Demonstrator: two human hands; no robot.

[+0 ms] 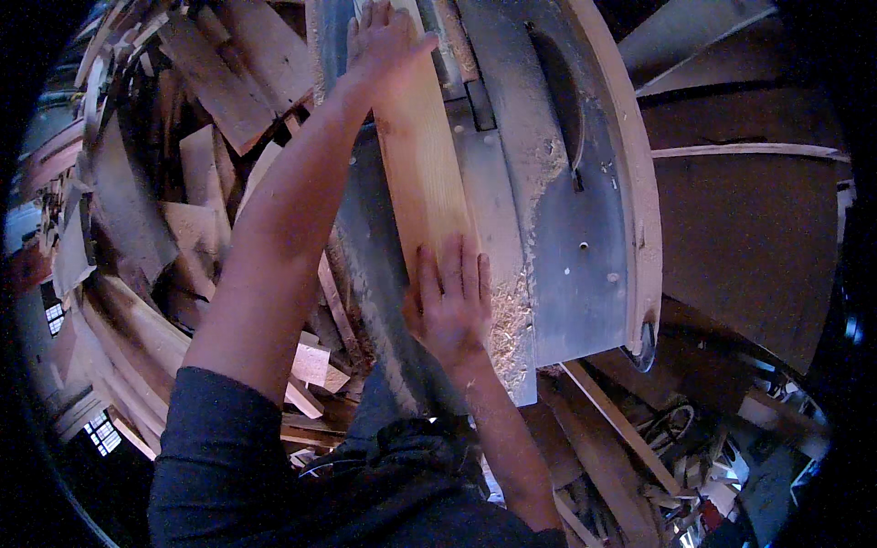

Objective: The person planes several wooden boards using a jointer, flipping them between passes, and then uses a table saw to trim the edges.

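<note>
A pale wooden board (pixel 416 169) lies lengthwise on the metal bed of a woodworking machine (pixel 498 192). Far up the board, my left hand (pixel 384 46) rests flat on top with its fingers stretched out and the thumb spread to the right. My right hand (pixel 448 297) lies at the board's near end, fingers extended over its surface; the palm hides part of that end. Wood shavings (pixel 512 333) are heaped on the bed just right of my right hand.
Stacked offcuts and planks (pixel 201 82) crowd the left side. To the machine's right runs a curved-looking wooden rail (pixel 644 228), with a large brown panel (pixel 744 237) beyond it. A slot with a thin curved metal piece (pixel 575 110) is in the bed. Clutter lies at lower right.
</note>
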